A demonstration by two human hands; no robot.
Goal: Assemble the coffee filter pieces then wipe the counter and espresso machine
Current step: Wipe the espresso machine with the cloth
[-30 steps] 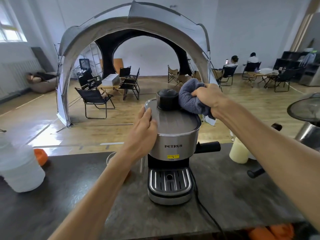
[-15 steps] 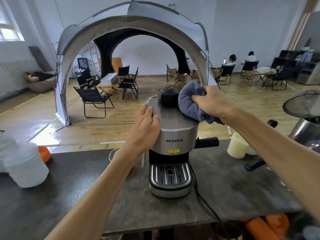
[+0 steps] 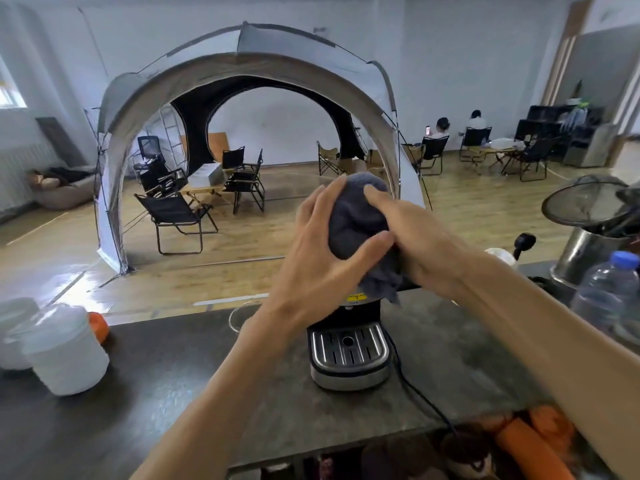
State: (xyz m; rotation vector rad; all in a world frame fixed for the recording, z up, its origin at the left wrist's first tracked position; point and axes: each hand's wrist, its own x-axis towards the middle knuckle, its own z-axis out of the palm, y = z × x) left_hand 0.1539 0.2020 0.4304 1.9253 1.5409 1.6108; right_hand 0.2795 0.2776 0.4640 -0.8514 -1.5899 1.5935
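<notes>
I see the gray cloth (image 3: 358, 220) bunched into a ball, high above the espresso machine (image 3: 349, 355), with a loose end hanging down. My left hand (image 3: 322, 265) has its grip curled around the cloth from the left. My right hand (image 3: 415, 244) pinches it from the right. The machine stands upright on the dark table (image 3: 173, 393), its drip tray facing me. A black cord (image 3: 415, 393) runs off its right side. To the left stands a white jar (image 3: 64, 351); I cannot tell what is inside. On the right are a clear water bottle (image 3: 609, 292) and a metal pot (image 3: 585, 254).
</notes>
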